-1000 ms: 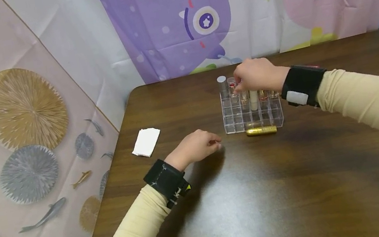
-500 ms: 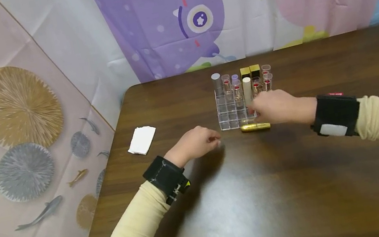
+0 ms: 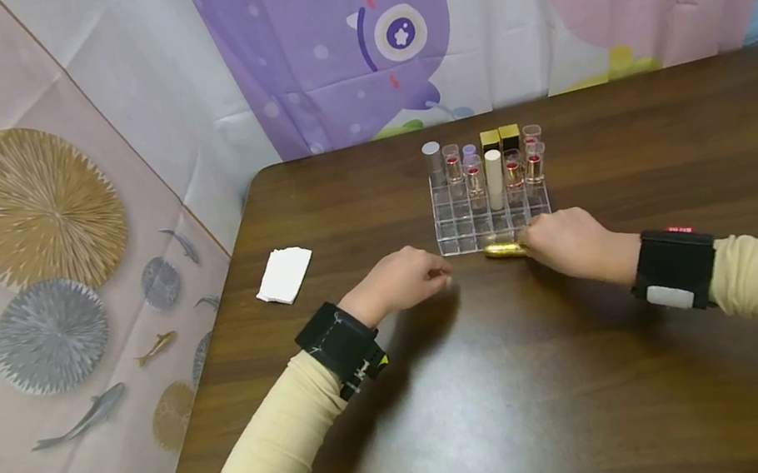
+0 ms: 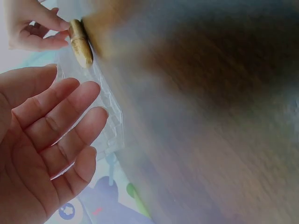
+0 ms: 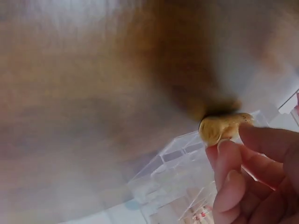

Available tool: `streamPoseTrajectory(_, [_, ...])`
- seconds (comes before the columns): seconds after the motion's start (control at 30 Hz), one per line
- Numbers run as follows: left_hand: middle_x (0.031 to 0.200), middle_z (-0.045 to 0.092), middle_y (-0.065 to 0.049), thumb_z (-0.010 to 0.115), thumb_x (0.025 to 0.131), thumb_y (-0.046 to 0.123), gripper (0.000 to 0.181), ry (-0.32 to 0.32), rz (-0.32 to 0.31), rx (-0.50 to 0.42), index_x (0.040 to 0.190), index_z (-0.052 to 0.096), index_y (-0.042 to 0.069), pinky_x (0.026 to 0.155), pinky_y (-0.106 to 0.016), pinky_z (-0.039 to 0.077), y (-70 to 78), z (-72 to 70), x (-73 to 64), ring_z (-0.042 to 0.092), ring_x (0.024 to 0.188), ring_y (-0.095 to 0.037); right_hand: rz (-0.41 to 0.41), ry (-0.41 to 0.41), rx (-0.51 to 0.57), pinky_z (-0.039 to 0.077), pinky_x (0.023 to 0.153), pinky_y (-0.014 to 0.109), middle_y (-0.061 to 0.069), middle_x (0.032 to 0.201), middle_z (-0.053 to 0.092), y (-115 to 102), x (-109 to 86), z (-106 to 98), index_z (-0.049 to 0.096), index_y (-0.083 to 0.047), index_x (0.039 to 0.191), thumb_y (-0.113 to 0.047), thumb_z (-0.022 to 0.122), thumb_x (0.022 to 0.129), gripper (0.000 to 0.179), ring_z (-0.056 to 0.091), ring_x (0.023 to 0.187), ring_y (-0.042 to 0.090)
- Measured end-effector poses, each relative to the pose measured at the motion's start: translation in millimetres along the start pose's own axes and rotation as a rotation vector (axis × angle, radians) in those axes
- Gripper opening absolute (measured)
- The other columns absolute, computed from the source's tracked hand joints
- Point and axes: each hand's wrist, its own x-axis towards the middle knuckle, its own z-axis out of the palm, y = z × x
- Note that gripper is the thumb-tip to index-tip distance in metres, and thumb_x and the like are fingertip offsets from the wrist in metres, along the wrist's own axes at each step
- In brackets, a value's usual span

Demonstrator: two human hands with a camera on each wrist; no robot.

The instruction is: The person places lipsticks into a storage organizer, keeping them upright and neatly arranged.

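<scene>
A shiny gold lipstick tube [image 3: 502, 250] lies along the front edge of a clear lipstick organizer [image 3: 449, 238]. My right hand [image 3: 573, 244] pinches the tube's right end between thumb and fingertips; in the right wrist view the gold tube [image 5: 216, 129] shows its round end. To the left of the organizer, my left hand [image 3: 402, 279] is held over the table, fingers loosely bent with nothing in them. In the left wrist view, the palm of the left hand [image 4: 51, 135] is in sight, apart from the gold tube [image 4: 80, 46].
Several lipsticks stand in the organizer's rear rows, including a tall cream tube [image 3: 494, 180] and a silver-capped tube [image 3: 434, 164]. A small stack of white paper [image 3: 284, 275] lies on the brown table [image 3: 501, 409] at left. Printed cloth [image 3: 331, 50] hangs behind.
My right hand has come from above the organizer's rear row, down and forward, to the gold tube, and now pinches it. The left hand has barely moved.
</scene>
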Motion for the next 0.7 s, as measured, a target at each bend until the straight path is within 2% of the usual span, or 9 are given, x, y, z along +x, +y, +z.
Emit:
streamPoseTrajectory(0.1, [0.107,0.067,-0.003,0.054,0.092,0.018,0.025,-0.011,-0.005,0.012,0.112,0.066,0.008,0.085,-0.031,0.048,2.3,2.0,2.3,0.062,0.097,-0.015,0.01,-0.069,0.069,0.043,0.044,0.033,0.005,0.065,0.061,1,2.4,-2,0.065,-0.006,0.073,-0.009,0.065,0.082,0.009,0.05,0.052,0.014])
streamPoseTrajectory(0.2, [0.104,0.068,-0.003,0.054,0.091,0.018,0.025,-0.006,-0.015,0.017,0.112,0.066,0.009,0.08,-0.03,0.049,4.8,4.2,5.7,0.062,0.09,-0.014,-0.001,-0.107,0.121,0.045,0.047,0.032,0.003,0.069,0.064,-1,2.7,-2,0.068,-0.006,0.078,-0.01,0.068,0.079,0.003,0.054,0.056,0.013])
streamPoseTrajectory(0.3, [0.106,0.066,-0.004,0.056,0.09,0.017,0.028,0.017,-0.017,0.021,0.116,0.063,0.009,0.076,-0.03,0.048,7.7,7.4,10.1,0.061,0.087,-0.015,-0.021,-0.104,0.143,0.047,0.049,0.034,0.001,0.072,0.065,-5,2.9,-2,0.068,-0.008,0.08,-0.01,0.07,0.077,0.004,0.058,0.06,0.015])
streamPoseTrajectory(0.47, [0.113,0.062,-0.004,0.061,0.087,0.021,0.035,0.055,0.03,0.097,0.121,0.059,0.011,0.085,-0.03,0.047,12.5,16.9,16.5,0.059,0.101,-0.017,-0.068,-0.087,0.151,0.048,0.05,0.035,-0.001,0.073,0.065,-14,3.0,-1,0.068,-0.01,0.08,-0.01,0.071,0.076,0.006,0.06,0.064,0.016])
streamPoseTrajectory(0.7, [0.105,0.065,0.0,0.062,0.087,0.024,0.024,0.086,0.053,0.134,0.108,0.065,0.013,0.077,-0.031,0.049,18.9,27.5,21.5,0.061,0.093,-0.015,-0.1,-0.104,0.18,0.047,0.049,0.031,0.0,0.076,0.067,-23,3.7,3,0.068,-0.01,0.082,-0.011,0.071,0.077,0.006,0.061,0.063,0.015])
